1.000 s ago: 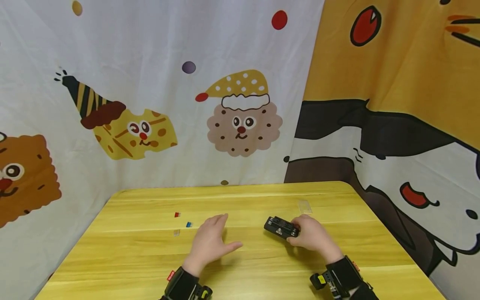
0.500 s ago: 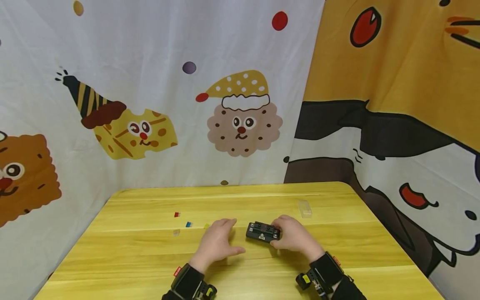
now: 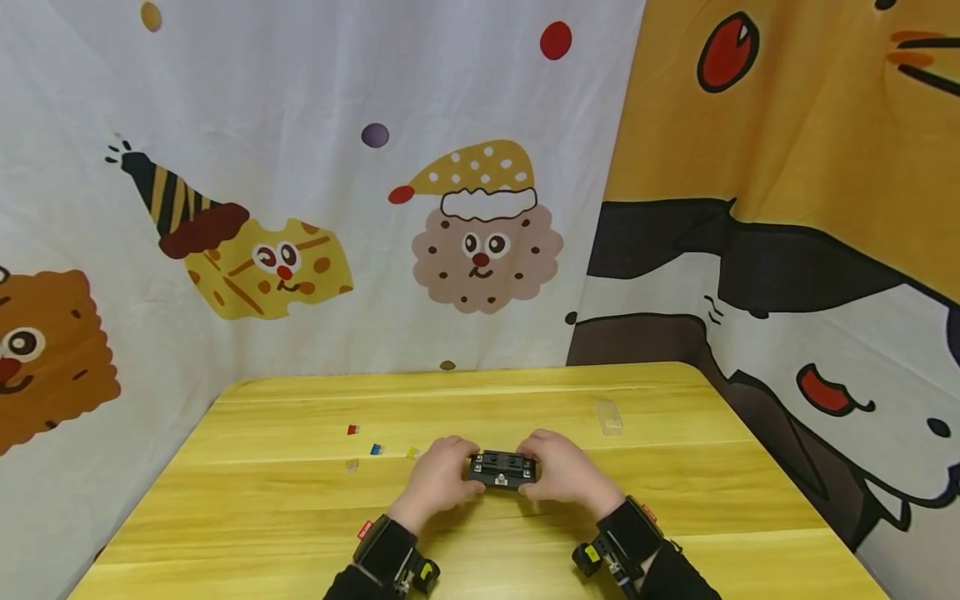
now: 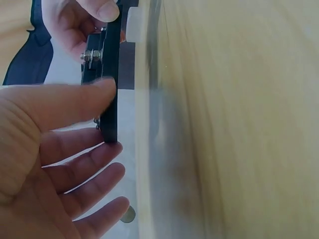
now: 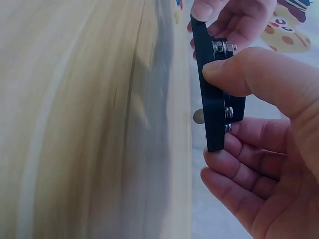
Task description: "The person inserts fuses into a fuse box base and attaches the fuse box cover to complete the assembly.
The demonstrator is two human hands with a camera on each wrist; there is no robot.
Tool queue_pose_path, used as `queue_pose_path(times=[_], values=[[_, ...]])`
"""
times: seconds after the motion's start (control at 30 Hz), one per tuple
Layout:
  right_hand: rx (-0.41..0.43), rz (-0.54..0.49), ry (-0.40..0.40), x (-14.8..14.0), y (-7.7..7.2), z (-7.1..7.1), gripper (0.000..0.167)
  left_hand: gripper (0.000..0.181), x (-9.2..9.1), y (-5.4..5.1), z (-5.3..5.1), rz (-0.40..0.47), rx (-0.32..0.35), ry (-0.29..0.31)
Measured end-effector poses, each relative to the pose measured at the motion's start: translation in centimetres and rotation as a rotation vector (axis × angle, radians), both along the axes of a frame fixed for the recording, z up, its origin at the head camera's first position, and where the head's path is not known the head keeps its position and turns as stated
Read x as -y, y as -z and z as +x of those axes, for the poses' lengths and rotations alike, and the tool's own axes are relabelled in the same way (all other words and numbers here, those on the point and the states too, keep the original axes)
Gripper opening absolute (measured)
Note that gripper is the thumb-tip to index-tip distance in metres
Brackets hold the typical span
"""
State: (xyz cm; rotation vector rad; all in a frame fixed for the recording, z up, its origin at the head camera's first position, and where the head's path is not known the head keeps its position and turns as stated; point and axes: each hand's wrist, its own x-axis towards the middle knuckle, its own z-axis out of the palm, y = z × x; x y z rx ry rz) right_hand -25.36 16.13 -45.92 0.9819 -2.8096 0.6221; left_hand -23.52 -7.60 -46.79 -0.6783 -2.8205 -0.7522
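Both hands hold a black fuse block (image 3: 501,468) with metal bolts, raised above the wooden table in front of me. My left hand (image 3: 442,475) pinches its left end; in the left wrist view the thumb lies across the black base (image 4: 110,112), with the other fingers spread behind and below. On the right end, my right hand (image 3: 564,472) grips it between thumb and fingers. In the right wrist view the thumb presses the base (image 5: 213,114) and the fingers curl behind, near the bolts. The block's underside is hidden in the head view.
Left of the hands lie small blade fuses: red (image 3: 353,430), blue (image 3: 377,449), yellow (image 3: 412,453) and a clear one (image 3: 352,466). A clear plastic cover (image 3: 610,417) rests at the back right of the table (image 3: 300,533). A printed curtain (image 3: 300,100) hangs behind.
My right hand has brought the fuse block leftward and levelled it. My left hand, earlier apart from it, now holds its left end. The yellow fuse has come into view.
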Motion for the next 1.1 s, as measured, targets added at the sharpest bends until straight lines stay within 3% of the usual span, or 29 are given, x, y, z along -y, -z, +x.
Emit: queue_pose_path(times=[0.4,0.67,1.1], values=[[0.065,0.017,0.0,0.8,0.8,-1.1,0.043,0.041,0.3,-0.2,-0.8,-0.084,0.018,-0.035],[0.114,0.023,-0.006,1.2,1.2,-1.5,0.041,0.039,0.3,-0.4,-0.7,-0.112,0.052,-0.047],[0.119,0.041,-0.038,1.2,1.6,-1.8,0.04,0.039,0.0,-0.3,-0.7,-0.126,0.067,-0.066]])
